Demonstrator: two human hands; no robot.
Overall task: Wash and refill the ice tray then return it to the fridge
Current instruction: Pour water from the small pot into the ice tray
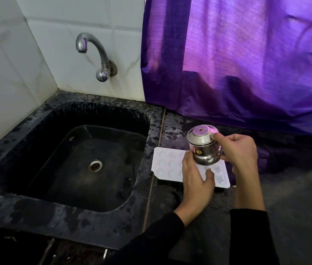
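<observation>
Black speckled stone countertop [295, 197] was recorded as the work surface, wet in patches, with white tiled walls and a purple curtain [247, 60] behind it. A white plastic ice tray [167, 165] was seen lying flat on the countertop, directly beneath both hands; its moulded cavities were visible, some star-shaped at the end under the right hand. Whether the cavities held water could not be told.

A small stainless-steel pot [204, 148] was held over the tray, tipped well over so that its base faced up and towards the curtain. The right hand [239, 152] was closed around the pot's far side, thumb pressed on its shoulder. The left hand [195, 176] was noted with fingers resting against the pot's lower rim and the thumb spread over the tray; no firm grasp by this hand could be confirmed. A red-and-yellow sticker was observed on the pot's wall between the two hands.

To the left of the left hand, a black sink [36, 150] with a metal drain was recorded. A curved metal tap [93, 54] was mounted on the tiles beyond it; no water stream was seen. Dark sleeves covered both forearms.
</observation>
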